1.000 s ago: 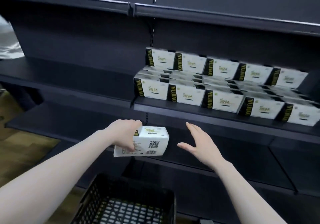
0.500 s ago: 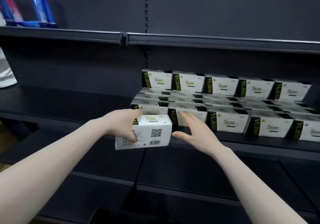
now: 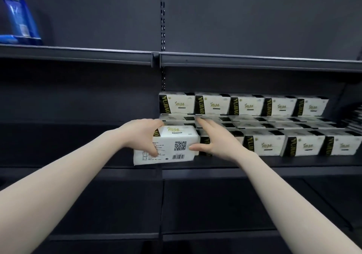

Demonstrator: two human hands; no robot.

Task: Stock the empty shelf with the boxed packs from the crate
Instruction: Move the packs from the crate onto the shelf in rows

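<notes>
My left hand (image 3: pixel 141 136) grips a white boxed pack (image 3: pixel 172 147) by its left end, its QR code and barcode facing me. The pack hovers at the front edge of the dark middle shelf (image 3: pixel 274 163), in front of the leftmost stocked pack. My right hand (image 3: pixel 215 140) is open, fingers straight, with its thumb touching the pack's right end. Several matching white-and-black packs (image 3: pixel 264 146) fill the right bay of that shelf in rows, with a stacked row (image 3: pixel 244 106) at the back. The crate is out of view.
The left bay of the middle shelf (image 3: pixel 78 136) is dark and holds nothing visible. A blue package (image 3: pixel 17 22) stands on the upper shelf (image 3: pixel 78 53) at far left. Lower shelves (image 3: pixel 215 204) run beneath my arms.
Both hands have risen with the pack from above the crate to the middle shelf's front edge. My right hand closed in and now touches the pack. The view tilted up; the crate left the frame.
</notes>
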